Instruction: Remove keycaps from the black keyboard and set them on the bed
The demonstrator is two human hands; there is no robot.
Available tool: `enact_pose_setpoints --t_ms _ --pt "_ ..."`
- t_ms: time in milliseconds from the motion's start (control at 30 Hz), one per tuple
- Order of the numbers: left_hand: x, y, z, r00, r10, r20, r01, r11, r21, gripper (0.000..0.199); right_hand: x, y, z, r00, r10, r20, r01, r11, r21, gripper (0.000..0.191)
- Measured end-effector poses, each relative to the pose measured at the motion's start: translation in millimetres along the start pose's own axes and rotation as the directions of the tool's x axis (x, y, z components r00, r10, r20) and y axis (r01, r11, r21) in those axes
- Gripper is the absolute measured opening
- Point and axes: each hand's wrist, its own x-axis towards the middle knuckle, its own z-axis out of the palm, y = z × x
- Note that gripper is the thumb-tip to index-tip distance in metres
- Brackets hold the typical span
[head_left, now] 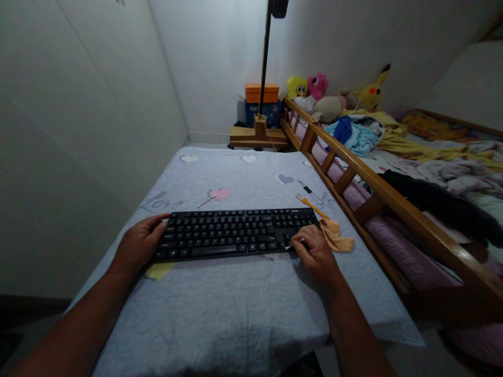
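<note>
A black keyboard lies on a table covered with a light blue quilted cloth. My left hand is closed round the keyboard's left end, thumb at its edge. Pinched in the fingers of my right hand is a cotton swab, its white tip down by the arrow keys at the lower right. Behind the keyboard lies a second cotton swab. An orange cloth sits just beyond my right hand, beside a brush with a yellow handle.
A slim tool with a dark middle lies toward the back right. Along the right side runs a wooden bed rail, with bedding and plush toys behind it. At the back, a dark pole rises from a wooden base near stacked boxes.
</note>
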Motion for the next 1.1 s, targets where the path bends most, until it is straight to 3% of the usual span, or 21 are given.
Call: enact_pose_setpoints --t_ms 733,1100 --pt "-2.5 2.9 0.2 1.0 -0.013 -0.004 0.013 1.0 -0.011 0.05 0.4 9.7 -0.2 0.991 0.045 -0.123 -0.055 0.995 -0.08 0.016" --pt "-2.3 5.4 -1.1 1.0 -0.015 -0.002 0.015 1.0 -0.004 0.051 -1.1 7.0 -4.8 0.996 0.025 -0.089 -0.032 0.996 -0.08 0.017"
